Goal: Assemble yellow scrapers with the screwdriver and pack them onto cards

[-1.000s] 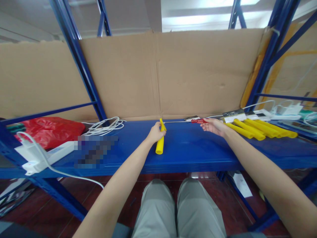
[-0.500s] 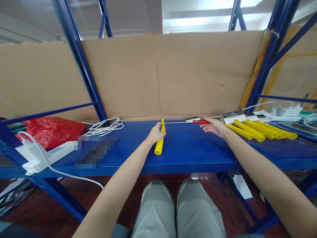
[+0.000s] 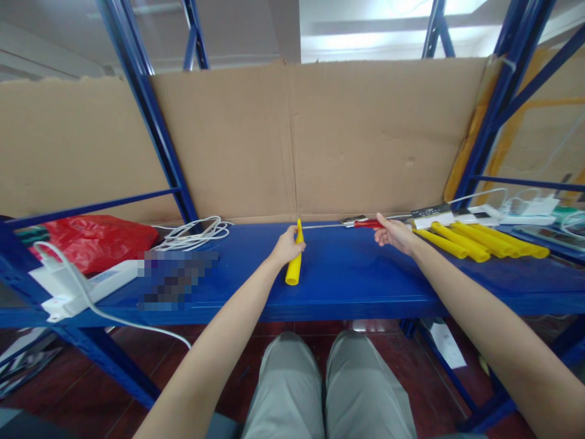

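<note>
we have a yellow tube (image 3: 294, 272) over the middle of the blue shelf (image 3: 347, 271), its open end towards us and its narrow end pointing away. our left hand (image 3: 287, 245) is closed around it near the narrow end, thumb and fingers holding it. the thin metal shaft of a red-handled screwdriver (image 3: 367, 224) reaches sideways to that end; we cannot tell whether the tip goes in. our right hand (image 3: 393, 235) holds the end of the red handle at thumb and forefinger, the other fingers loosely curled. just beyond our right wrist we see more yellow tubes (image 3: 479, 238) side by side, a black-and-white box (image 3: 432, 214) behind them. to our left are coiled white cable (image 3: 196, 233), a red bag (image 3: 100, 241) and a white power strip (image 3: 98, 286). brown cardboard (image 3: 365, 134) stands behind the shelf.
</note>
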{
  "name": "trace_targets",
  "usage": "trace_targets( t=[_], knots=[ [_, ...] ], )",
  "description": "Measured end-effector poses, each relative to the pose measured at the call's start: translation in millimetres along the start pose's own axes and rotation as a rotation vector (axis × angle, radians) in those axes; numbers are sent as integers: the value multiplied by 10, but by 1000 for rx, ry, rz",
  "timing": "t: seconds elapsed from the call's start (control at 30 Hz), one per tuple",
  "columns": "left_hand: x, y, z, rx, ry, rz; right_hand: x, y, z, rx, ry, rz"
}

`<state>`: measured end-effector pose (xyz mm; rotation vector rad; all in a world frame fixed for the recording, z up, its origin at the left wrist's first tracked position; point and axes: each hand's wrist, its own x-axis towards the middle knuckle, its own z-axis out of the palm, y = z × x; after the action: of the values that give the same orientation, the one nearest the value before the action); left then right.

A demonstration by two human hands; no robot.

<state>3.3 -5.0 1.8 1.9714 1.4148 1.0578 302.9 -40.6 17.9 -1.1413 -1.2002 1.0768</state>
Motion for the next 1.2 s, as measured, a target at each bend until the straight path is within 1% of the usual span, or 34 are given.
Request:
trace_targets(
  t=[0.1,0.23,0.3,0.37,0.43,0.6,0.67,0.9,1.07,1.13,1.2],
  knots=[
    [1,-8,-1,-1,-18,25,10,1,-3,-24,59,25],
    [4,-17,-4,-6,-14,38,41,19,-4,48,54,-56],
    [5,-18,-4,-8,-15,47,60,43,-4,46,67,-91],
    [7,-16,-2,-10,-20,46,65,61,0,27,65,-94],
    [10,-18,1,-7,-13,26,47,64,12,21,30,-83],
    [25,-42,-4,-1,50,-21,-39,24,53,60,-151,-69],
    [28,-51,-10,1,67,-25,-43,24,51,60,-185,-68],
    [18,-43,-18,19,43,1,41,91,12,22,-67,-77],
    [8,-32,-18,6,49,-5,14,71,18,108,-105,-109],
    [-2,-19,-21,9,46,-9,12,65,14,118,-117,-138],
    [-16,-2,-25,16,43,-13,26,68,12,108,-103,-183]
  ],
)
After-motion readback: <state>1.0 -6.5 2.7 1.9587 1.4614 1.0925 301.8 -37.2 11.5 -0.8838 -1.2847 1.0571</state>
